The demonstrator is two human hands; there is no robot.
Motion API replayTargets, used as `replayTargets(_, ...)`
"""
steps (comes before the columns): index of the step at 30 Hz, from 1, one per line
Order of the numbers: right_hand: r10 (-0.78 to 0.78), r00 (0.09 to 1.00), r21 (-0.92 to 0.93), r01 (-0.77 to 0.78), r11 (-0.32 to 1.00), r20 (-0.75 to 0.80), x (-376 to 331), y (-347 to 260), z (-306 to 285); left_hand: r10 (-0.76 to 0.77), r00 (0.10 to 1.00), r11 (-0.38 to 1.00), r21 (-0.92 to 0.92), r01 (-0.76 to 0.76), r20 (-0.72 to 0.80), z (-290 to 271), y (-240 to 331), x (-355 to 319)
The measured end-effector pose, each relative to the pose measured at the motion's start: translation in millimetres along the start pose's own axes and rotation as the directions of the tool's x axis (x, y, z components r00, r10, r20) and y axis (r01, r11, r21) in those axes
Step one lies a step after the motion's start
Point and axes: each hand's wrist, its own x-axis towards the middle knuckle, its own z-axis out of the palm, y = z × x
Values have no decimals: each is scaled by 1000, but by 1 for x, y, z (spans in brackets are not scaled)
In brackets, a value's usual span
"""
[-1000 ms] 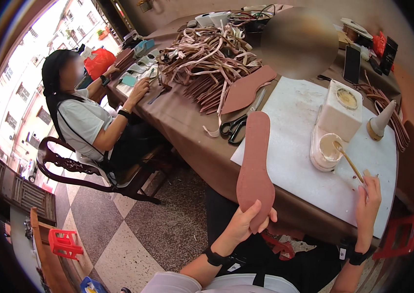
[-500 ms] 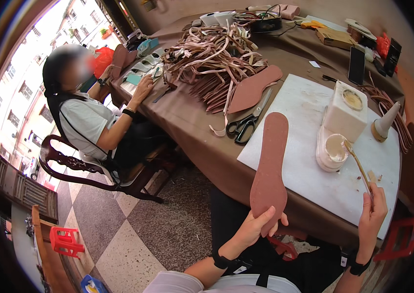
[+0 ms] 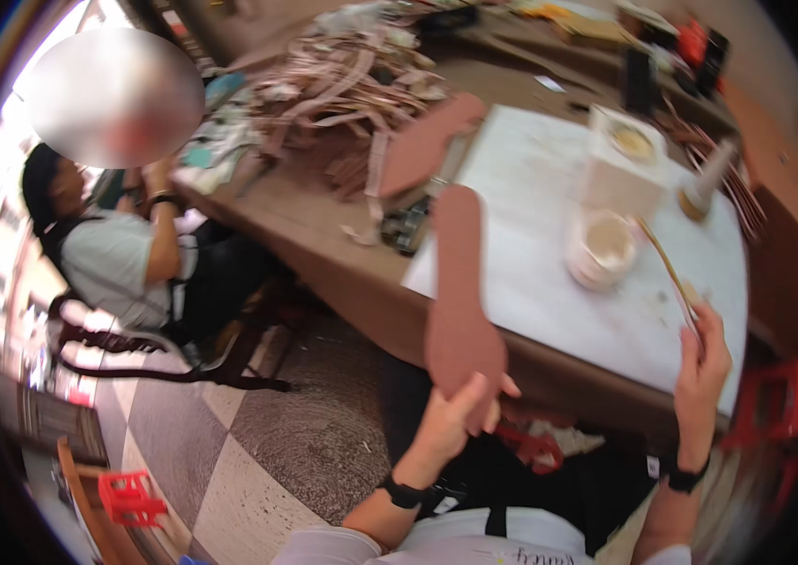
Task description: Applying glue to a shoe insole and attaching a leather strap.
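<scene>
My left hand is closed around the wide end of a reddish-brown insole, thumb on its upper face. The insole points away from me, its narrow end over the edge of a white board. In my right hand is a thin wooden-handled brush, pinched between thumb and fingers. The brush tip is beside the rim of a round white pot holding pale paste. Behind the pot stands a white block-shaped container with a round yellowish opening. Motion blurs the picture.
Black-handled scissors and another insole lie left of the board. Beyond is a heap of brown strips. A cone-tipped bottle stands at right. A co-worker sits at the table's left; red stools stand on the floor.
The whole view has swung, shifting the table leftward and up in the picture. My hands keep their holds on the insole and brush. The co-worker's arm is raised more.
</scene>
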Motion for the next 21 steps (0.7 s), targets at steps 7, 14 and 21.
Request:
replayTargets(7,-341,939,-177,330,927,-37,22,-8,-13,82,995,997,5,-81,-64,2,3,2)
replayTargets(14,-476,879,-355,437,826,-24,30,-34,-31,53,998,994,102,-50,-24,12,1,0)
replayTargets(21,-523,844,-514,504,694,120,43,-43,-12,58,996,988,149,-47,-64,11,0,-5)
